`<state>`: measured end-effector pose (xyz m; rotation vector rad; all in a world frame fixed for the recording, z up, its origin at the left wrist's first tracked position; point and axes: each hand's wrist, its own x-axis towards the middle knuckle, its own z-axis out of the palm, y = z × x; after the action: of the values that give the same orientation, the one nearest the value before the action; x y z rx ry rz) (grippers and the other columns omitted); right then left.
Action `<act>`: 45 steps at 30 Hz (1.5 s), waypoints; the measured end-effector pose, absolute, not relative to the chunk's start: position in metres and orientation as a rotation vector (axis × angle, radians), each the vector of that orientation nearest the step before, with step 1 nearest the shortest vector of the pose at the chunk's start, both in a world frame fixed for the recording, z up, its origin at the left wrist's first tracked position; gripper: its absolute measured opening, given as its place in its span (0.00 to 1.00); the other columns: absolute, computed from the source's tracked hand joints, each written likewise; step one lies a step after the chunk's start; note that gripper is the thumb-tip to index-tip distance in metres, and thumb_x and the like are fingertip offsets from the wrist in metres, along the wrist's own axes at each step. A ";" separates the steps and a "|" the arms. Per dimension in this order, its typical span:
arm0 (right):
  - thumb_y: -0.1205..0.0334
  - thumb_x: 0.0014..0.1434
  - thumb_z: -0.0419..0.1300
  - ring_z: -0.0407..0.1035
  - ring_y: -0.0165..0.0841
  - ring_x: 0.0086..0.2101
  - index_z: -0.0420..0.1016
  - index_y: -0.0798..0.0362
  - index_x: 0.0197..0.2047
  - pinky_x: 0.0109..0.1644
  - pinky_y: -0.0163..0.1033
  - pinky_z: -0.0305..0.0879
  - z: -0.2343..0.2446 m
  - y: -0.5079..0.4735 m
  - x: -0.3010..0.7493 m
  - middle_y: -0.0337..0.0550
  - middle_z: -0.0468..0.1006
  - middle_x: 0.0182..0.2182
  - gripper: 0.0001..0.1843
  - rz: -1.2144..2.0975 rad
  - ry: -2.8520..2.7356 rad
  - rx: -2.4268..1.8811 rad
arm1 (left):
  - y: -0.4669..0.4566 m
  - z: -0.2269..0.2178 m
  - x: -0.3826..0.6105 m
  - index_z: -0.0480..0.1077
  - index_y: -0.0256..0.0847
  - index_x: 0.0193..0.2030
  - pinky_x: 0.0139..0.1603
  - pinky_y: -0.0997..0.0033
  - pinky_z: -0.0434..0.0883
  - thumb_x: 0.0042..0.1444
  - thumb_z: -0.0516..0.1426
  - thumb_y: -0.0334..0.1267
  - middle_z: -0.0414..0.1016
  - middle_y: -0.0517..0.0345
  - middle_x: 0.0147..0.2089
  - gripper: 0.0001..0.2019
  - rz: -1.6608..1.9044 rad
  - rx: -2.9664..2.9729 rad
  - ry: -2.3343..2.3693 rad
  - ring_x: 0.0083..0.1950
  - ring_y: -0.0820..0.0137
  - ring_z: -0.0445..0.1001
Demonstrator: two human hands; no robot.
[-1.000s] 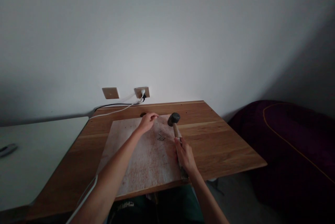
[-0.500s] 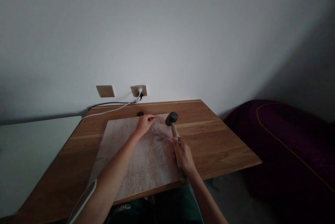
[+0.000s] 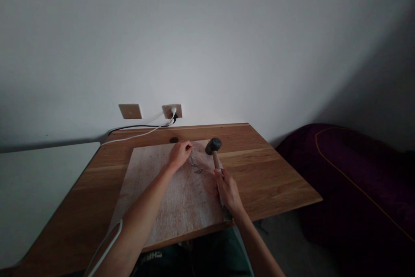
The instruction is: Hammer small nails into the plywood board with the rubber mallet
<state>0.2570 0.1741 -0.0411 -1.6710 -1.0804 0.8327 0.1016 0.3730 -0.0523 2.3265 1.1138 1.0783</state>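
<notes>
My right hand (image 3: pixel 228 191) is wrapped round the wooden handle of a mallet (image 3: pixel 214 146) with a dark, rounded head. The head is raised near the board's far right corner. At the far part of the pale wooden board (image 3: pixel 175 212), my left hand (image 3: pixel 181 153) has thumb and fingers pinched together. What they pinch is too small to make out. Just right of and nearer than the left hand, several thin grey metal pieces that look like nails (image 3: pixel 197 170) lie loose on the board.
The board rests on a brown wooden table (image 3: pixel 259 177) against the wall. A white cable (image 3: pixel 136 137) and a black one run to a wall socket (image 3: pixel 172 112). A white surface (image 3: pixel 42 195) adjoins on the left; a dark purple padded thing (image 3: pixel 356 173) stands right.
Almost nothing differs. The view has shifted very slightly; both hands keep their places and grips, with the mallet still raised.
</notes>
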 end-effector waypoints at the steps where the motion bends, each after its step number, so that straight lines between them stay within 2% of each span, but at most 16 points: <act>1: 0.34 0.65 0.46 0.65 0.30 0.16 0.65 0.48 0.34 0.19 0.32 0.59 -0.041 0.174 0.257 0.33 0.68 0.18 0.26 0.830 -1.081 -1.675 | 0.372 -0.052 0.101 0.74 0.42 0.32 0.41 0.70 0.69 0.58 0.61 0.30 0.79 0.57 0.35 0.05 1.079 2.330 1.121 0.37 0.68 0.76; 15: 0.36 0.66 0.45 0.67 0.31 0.17 0.65 0.48 0.35 0.21 0.32 0.60 -0.039 0.174 0.256 0.34 0.69 0.18 0.25 0.815 -1.097 -1.696 | 0.368 -0.049 0.102 0.70 0.43 0.34 0.41 0.70 0.69 0.58 0.57 0.26 0.74 0.58 0.37 0.07 1.038 2.400 1.096 0.38 0.68 0.74; 24: 0.37 0.67 0.46 0.67 0.30 0.17 0.65 0.48 0.34 0.20 0.32 0.60 -0.042 0.175 0.258 0.34 0.69 0.18 0.24 0.804 -1.118 -1.683 | 0.371 -0.054 0.103 0.68 0.43 0.33 0.41 0.70 0.68 0.55 0.57 0.24 0.73 0.60 0.35 0.08 1.023 2.382 1.055 0.36 0.68 0.72; 31: 0.34 0.66 0.46 0.66 0.30 0.17 0.64 0.48 0.34 0.19 0.32 0.60 -0.041 0.174 0.257 0.33 0.69 0.19 0.26 0.855 -1.083 -1.662 | 0.370 -0.052 0.103 0.68 0.43 0.32 0.41 0.69 0.68 0.55 0.59 0.26 0.73 0.60 0.34 0.07 1.030 2.355 1.039 0.36 0.68 0.72; 40: 0.35 0.66 0.45 0.66 0.30 0.17 0.64 0.48 0.32 0.20 0.32 0.59 -0.040 0.174 0.258 0.33 0.68 0.18 0.26 0.804 -1.100 -1.701 | 0.374 -0.056 0.103 0.69 0.42 0.32 0.40 0.71 0.71 0.53 0.59 0.25 0.76 0.60 0.33 0.07 1.047 2.227 1.003 0.35 0.69 0.76; 45: 0.33 0.65 0.46 0.66 0.30 0.17 0.65 0.48 0.33 0.20 0.32 0.58 -0.040 0.175 0.257 0.33 0.68 0.18 0.26 0.809 -1.085 -1.700 | 0.379 -0.058 0.101 0.72 0.41 0.37 0.41 0.71 0.73 0.53 0.60 0.25 0.81 0.59 0.35 0.08 1.031 2.168 0.965 0.37 0.69 0.80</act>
<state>0.2573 0.1749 -0.0403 -1.7005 -1.0846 0.8093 0.1008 0.3790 -0.0582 2.1675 0.9648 1.0308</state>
